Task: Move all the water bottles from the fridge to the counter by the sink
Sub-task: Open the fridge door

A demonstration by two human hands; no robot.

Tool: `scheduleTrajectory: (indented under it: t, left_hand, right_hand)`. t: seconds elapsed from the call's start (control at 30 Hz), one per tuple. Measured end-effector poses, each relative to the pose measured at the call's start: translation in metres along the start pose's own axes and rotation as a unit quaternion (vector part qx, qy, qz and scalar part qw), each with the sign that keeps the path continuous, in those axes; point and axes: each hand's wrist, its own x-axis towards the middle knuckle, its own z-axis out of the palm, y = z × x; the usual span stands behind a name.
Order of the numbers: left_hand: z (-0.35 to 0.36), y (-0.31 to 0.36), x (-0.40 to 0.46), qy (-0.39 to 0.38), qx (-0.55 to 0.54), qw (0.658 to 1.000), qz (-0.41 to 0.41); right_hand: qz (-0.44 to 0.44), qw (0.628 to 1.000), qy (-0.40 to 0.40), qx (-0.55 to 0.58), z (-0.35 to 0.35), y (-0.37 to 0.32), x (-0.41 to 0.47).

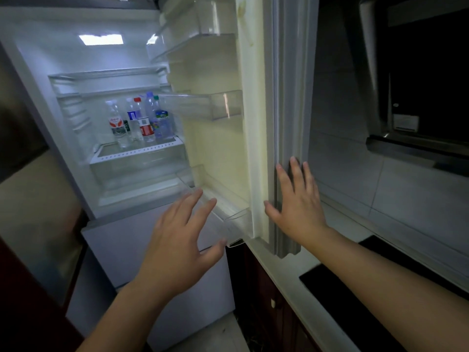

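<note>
I'm seeing the water bottles (pixel 140 119) standing upright, caps up, crowding the fridge shelf's (pixel 142 151) right end, rear ones overlapping. My left hand (pixel 177 240) is hovering spread; my right hand (pixel 297 201) is pressing flat against the door's (pixel 256 123) edge.

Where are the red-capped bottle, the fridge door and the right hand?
red-capped bottle (pixel 145 128): head view, on its red label.
fridge door (pixel 256 123): head view, on its inner edge.
right hand (pixel 300 207): head view, on its back.

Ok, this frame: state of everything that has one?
fridge door: swung wide open
water bottles: upright, capped, clustered on a fridge shelf
door bins: nothing visible inside
crisper drawer: closed
left hand: open, holding nothing
right hand: open, flat against the door edge
</note>
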Motion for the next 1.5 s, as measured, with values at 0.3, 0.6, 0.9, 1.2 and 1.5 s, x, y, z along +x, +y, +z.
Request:
scheduleTrajectory:
  t: [0.3,0.6,0.9,1.2,1.5]
  left_hand:
    - [0.010,-0.002,0.009,0.002,-0.016,1.000,0.003]
    - [0.022,-0.005,0.014,-0.003,-0.039,0.999,0.001]
    - [0.026,-0.008,0.027,-0.001,-0.042,0.999,-0.003]
    - [0.021,-0.007,0.040,0.009,-0.051,0.999,-0.003]
    - [0.014,0.006,0.045,0.015,-0.046,0.999,0.004]
  right_hand:
    - [0.060,0.998,0.000,0.014,0.003,0.024,0.019]
    - [0.095,0.993,-0.010,0.062,0.004,0.044,0.034]
    - [0.099,0.988,-0.029,0.113,0.002,0.067,0.045]
    - [0.116,0.981,-0.047,0.147,0.002,0.080,0.054]
    - [0.127,0.979,-0.070,0.144,0.001,0.085,0.061]
